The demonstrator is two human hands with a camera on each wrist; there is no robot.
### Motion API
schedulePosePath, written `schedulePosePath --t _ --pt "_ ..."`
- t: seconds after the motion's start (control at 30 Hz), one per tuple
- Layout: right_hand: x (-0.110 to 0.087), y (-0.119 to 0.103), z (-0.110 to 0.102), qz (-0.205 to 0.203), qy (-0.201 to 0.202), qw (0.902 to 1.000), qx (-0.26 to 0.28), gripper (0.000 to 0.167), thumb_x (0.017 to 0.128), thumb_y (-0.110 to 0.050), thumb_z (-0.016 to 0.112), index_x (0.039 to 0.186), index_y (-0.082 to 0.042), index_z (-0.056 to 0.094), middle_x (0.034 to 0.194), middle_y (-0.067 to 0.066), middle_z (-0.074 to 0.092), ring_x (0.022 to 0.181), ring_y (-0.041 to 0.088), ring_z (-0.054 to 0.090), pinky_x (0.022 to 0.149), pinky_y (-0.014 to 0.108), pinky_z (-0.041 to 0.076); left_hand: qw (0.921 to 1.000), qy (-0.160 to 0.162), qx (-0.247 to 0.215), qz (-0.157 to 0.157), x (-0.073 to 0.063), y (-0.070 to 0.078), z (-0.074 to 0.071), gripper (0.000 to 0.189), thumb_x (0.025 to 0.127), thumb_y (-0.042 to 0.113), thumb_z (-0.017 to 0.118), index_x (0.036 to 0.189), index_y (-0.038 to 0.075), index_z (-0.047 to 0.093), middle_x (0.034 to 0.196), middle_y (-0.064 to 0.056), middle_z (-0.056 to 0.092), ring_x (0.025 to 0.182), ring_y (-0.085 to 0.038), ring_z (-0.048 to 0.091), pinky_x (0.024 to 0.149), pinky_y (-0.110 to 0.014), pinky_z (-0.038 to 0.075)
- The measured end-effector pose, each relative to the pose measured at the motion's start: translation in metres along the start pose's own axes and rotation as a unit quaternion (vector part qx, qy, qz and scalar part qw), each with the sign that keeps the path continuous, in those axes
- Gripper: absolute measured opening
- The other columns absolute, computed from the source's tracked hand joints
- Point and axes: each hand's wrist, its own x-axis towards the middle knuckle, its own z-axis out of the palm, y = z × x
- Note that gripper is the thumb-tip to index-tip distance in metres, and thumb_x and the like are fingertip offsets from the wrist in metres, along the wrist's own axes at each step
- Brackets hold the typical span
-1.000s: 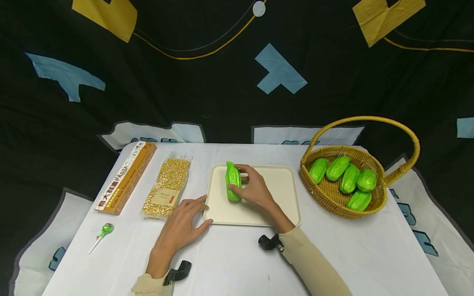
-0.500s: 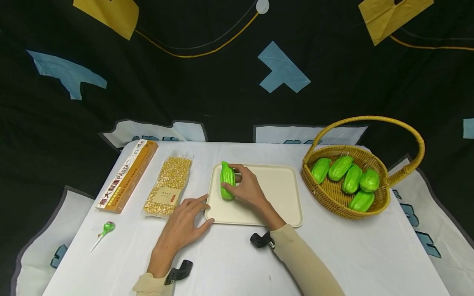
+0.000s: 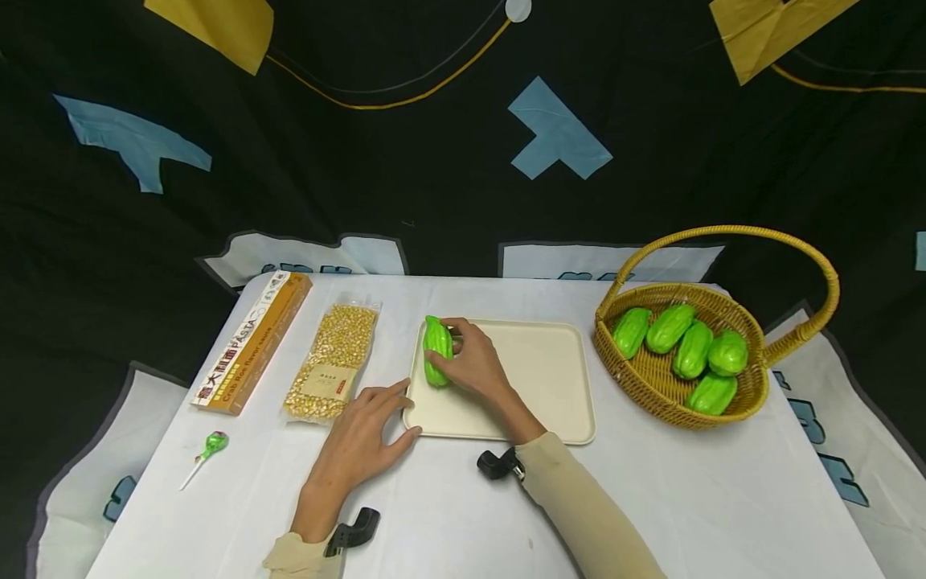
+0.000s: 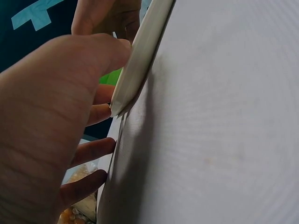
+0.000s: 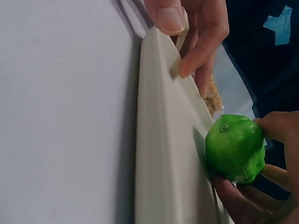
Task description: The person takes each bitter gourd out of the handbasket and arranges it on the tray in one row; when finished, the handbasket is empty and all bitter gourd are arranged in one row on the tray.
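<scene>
A cream rectangular tray (image 3: 535,378) lies on the white table. My right hand (image 3: 473,362) holds a bright green, ridged gourd-like vegetable (image 3: 437,354) between thumb and fingers at the tray's left side. In the right wrist view, the rounded end of this green vegetable (image 5: 233,144) faces the camera, close over the tray's surface. My left hand (image 3: 362,438) rests at the tray's near left corner. Its thumb touches the front rim and its fingers are spread, with fingertips (image 4: 108,112) at the side rim in the left wrist view.
A wicker basket (image 3: 615,374) with a tall handle stands at the right, with several matching green vegetables inside. Left of the tray lie a bag of corn kernels (image 3: 343,334), a pasta box (image 3: 253,342) and a lollipop (image 3: 215,442). A dark cloth (image 3: 405,177) hangs behind.
My right hand has moved left with the green vegetable, from nearer the tray's middle to its left side. My left hand has stayed at the tray's corner.
</scene>
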Motion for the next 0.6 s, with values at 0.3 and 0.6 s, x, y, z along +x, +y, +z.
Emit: schedulePosePath --t 0.3,0.6 --pt "0.004 -0.008 0.007 0.011 0.021 0.9991 -0.034 0.063 0.095 -0.036 0.079 0.147 -0.007 0.061 0.132 0.014 0.071 0.098 0.023 0.071 0.080 0.033 0.059 1.0000 -0.003 0.001 0.000 0.000 0.000 0.000 0.037 0.091 0.042 0.086 0.116 0.016 0.077 0.153 -0.004 0.064 0.125 -0.028 0.065 0.100 -0.051 0.059" --pt "0.008 -0.010 0.013 0.012 0.036 0.9987 -0.034 0.065 0.096 -0.040 0.079 0.146 -0.004 0.061 0.130 0.015 0.071 0.097 0.022 0.069 0.080 0.033 0.059 0.9999 0.008 -0.005 0.010 -0.001 0.000 0.000 0.038 0.090 0.042 0.086 0.115 0.015 0.077 0.151 -0.005 0.065 0.124 -0.028 0.065 0.102 -0.050 0.058"
